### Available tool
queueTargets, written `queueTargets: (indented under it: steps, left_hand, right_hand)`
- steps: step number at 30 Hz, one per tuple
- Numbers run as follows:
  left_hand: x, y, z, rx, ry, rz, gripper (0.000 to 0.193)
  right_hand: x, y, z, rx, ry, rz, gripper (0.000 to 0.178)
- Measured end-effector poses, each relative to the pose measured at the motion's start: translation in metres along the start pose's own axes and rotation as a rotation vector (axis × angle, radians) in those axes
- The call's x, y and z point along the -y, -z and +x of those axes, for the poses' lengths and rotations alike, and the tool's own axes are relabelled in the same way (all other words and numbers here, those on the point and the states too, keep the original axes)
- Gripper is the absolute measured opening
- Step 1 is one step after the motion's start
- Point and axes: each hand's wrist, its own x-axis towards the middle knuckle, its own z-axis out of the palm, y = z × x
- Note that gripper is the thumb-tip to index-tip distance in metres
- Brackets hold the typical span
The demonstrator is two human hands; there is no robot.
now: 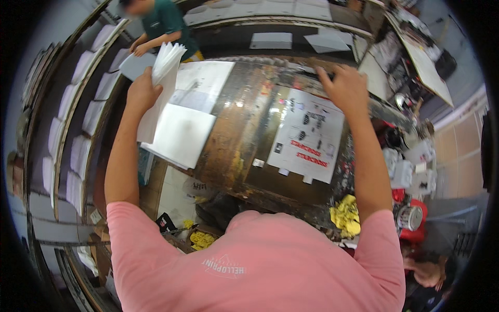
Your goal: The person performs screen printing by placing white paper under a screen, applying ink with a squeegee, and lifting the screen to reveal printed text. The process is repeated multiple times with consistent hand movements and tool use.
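My left hand (144,93) is closed around a bundle of white paper sheets (165,78), held on edge above the table's left side. Below it lie a stack of blank white paper (182,136) and a sheet with faint marks (202,78). To the right, a white sheet printed in black and red (306,135) lies on a dark board, with small white tabs along its near edge. My right hand (347,88) is over the far right corner of that sheet, beside a dark bar (304,68). Its thumb is spread from the fingers, and I see nothing held in it.
The worn, stained table (228,151) spans the middle. Racks of paper (78,119) line the left, and a person in green (163,26) stands at the far left. Crumpled yellow material (345,216) lies by my right arm, near a metal can (410,217).
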Motion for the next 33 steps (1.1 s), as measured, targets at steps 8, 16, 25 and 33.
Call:
queueTargets:
  steps: [8, 16, 25, 33]
  left_hand:
    - [-0.067, -0.046, 0.005, 0.356, 0.115, -1.055, 0.047]
    - [-0.173, -0.294, -0.024, 0.674, 0.103, -1.408, 0.056]
    - [-0.162, -0.486, -0.062, 0.684, 0.05, -1.097, 0.063]
    - [-0.157, -0.459, -0.062, 0.773, 0.109, -1.218, 0.058]
  right_hand:
    - [-0.016, -0.006, 0.004, 0.004, 0.001, -0.056, 0.056]
    - [-0.02, -0.008, 0.02, -0.048, 0.01, -0.003, 0.064]
    - [-0.012, 0.002, 0.03, 0.013, -0.026, -0.02, 0.056]
    - [-0.001, 0.014, 0.036, 0.139, -0.118, 0.048, 0.051]
